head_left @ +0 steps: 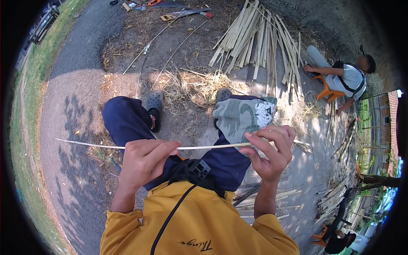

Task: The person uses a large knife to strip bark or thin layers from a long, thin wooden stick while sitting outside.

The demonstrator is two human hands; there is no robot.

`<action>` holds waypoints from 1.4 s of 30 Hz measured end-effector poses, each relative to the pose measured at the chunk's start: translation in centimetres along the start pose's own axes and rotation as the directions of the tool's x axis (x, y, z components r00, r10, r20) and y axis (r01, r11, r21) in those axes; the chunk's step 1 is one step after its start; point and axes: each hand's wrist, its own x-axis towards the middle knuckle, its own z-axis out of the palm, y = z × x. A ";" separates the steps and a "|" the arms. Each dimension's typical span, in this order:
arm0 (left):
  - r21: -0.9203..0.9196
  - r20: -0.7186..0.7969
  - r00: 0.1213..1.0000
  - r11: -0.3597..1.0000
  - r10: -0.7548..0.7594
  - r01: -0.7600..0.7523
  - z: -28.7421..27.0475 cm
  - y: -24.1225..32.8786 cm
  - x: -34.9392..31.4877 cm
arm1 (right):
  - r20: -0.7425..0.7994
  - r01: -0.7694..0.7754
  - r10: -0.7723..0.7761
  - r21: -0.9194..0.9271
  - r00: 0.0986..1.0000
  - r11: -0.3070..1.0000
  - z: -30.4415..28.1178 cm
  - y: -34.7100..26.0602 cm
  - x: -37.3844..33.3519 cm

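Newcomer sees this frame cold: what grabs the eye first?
Probably the thin pale strip running across the lap, held by the left hand partway along and the right hand near one end. Next, the bright yellow shirt filling the bottom centre. Then the fanned-out pile of slats on the ground at the top, right of centre.

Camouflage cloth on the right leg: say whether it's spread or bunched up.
Spread: the camouflage cloth drapes broadly over the right trouser leg, its pattern showing.

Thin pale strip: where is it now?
Head view, centre-left: the thin pale strip crosses above the navy trousers, held by the left hand and right hand.
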 end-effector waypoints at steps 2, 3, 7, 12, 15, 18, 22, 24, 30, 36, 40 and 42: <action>-0.005 0.022 1.000 1.000 -0.012 0.012 0.0 0.1 0.0 | 0.038 0.030 -0.029 -0.022 0.999 0.999 -0.1 -0.1 0.0; -0.010 0.043 0.999 1.000 -0.026 0.026 0.0 0.1 -0.1 | 0.039 0.029 -0.028 -0.022 0.999 0.999 -0.1 -0.1 0.1; -0.009 0.061 0.998 0.999 -0.031 0.032 0.1 0.1 0.0 | 0.059 0.059 -0.054 -0.092 0.997 0.994 -0.1 -0.1 0.0; -0.012 -0.009 0.997 0.997 -0.082 0.082 0.8 0.4 0.1 | 0.048 0.033 -0.030 -0.072 0.998 0.997 0.2 -0.2 -0.1; 0.020 -0.015 0.996 0.996 -0.086 0.087 0.9 0.6 0.2 | 0.054 -0.041 0.046 -0.091 0.998 0.995 0.5 0.0 -0.8; -0.004 -0.027 0.995 0.995 -0.099 0.099 1.0 0.9 0.4 | 0.025 -0.067 0.068 -0.053 0.997 0.996 0.7 0.3 -1.0; 0.005 0.037 0.995 0.996 -0.093 0.093 0.7 0.9 0.9 | 0.066 -0.028 0.032 -0.055 0.997 0.998 0.1 0.4 -0.3; -0.017 0.043 0.995 0.996 -0.085 0.086 0.8 0.8 1.0 | 0.097 0.017 -0.010 -0.065 0.995 0.998 -0.2 0.3 0.4; -0.050 0.137 0.988 0.995 -0.076 0.084 0.5 0.5 1.7 | 0.123 0.074 -0.061 -0.103 0.991 0.992 -0.5 0.6 1.0; 0.181 -0.061 0.998 0.983 -0.027 0.037 -3.5 -1.9 3.0 | 0.075 0.043 -0.030 -0.176 0.997 0.983 -3.4 3.1 1.9; 0.258 -0.094 0.992 0.961 -0.080 0.102 -9.0 -7.5 2.3 | 0.040 0.023 -0.012 -0.288 0.999 0.957 -6.5 5.5 1.8; 0.419 -0.215 0.967 0.882 -0.134 0.215 -11.4 -9.9 1.0 | 0.034 0.011 -0.001 -0.295 0.999 0.955 -7.9 7.1 1.2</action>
